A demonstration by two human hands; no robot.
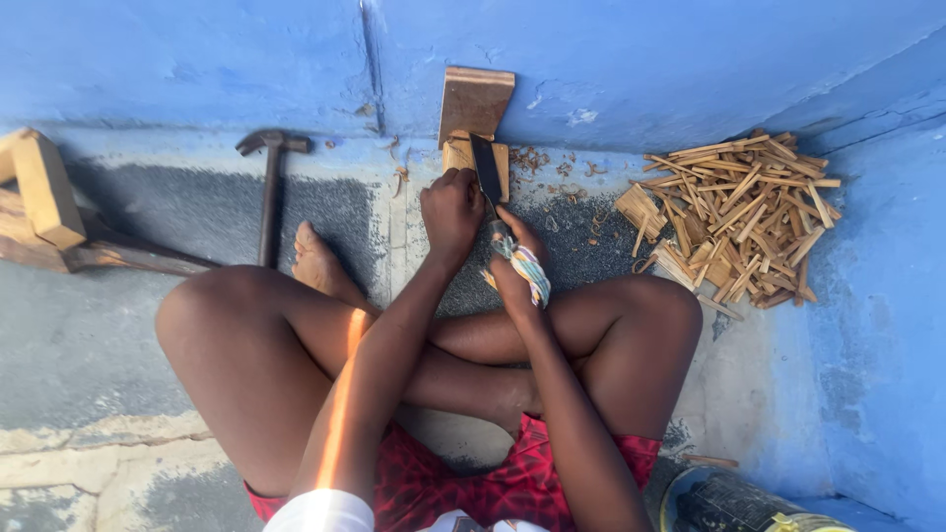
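I sit cross-legged on the floor against a blue wall. My left hand (451, 209) grips a small pale wood block (459, 155) standing on the floor. My right hand (512, 244) is closed on the cloth-wrapped handle (524, 266) of a dark-bladed knife (486, 169), whose blade rests against the top of the block. A brown wooden board (475, 100) leans on the wall just behind the block.
A heap of thin split wood sticks (734, 217) lies to the right by the wall corner. A hammer (270, 187) lies on the floor at left, beyond it wooden blocks (39, 197). Wood chips (537, 158) scatter near the wall. A dark container (734, 502) sits lower right.
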